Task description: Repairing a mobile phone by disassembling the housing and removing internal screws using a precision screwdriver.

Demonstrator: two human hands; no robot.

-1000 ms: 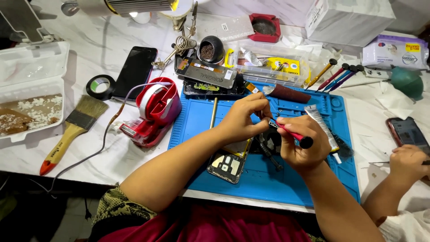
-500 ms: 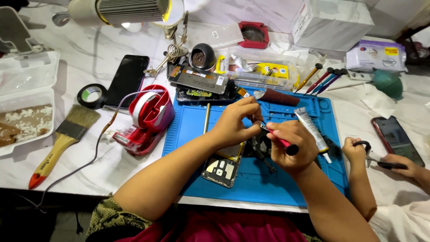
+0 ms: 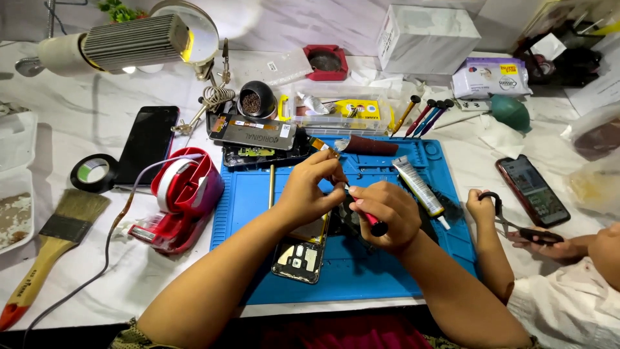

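Right hand clamps red-handled black-capped screwdriver; left hand pinches opened phone chassis. Risk: tip slips, gouging the board.

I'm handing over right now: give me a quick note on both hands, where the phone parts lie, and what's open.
Left hand pinches a small part over the opened phone on the blue mat.
Right hand grips a red-handled screwdriver, tip hidden between the hands.
Phone's back is off, insides exposed.
Glue tube lies right of the hands; another person's hand holds scissors beside the mat.
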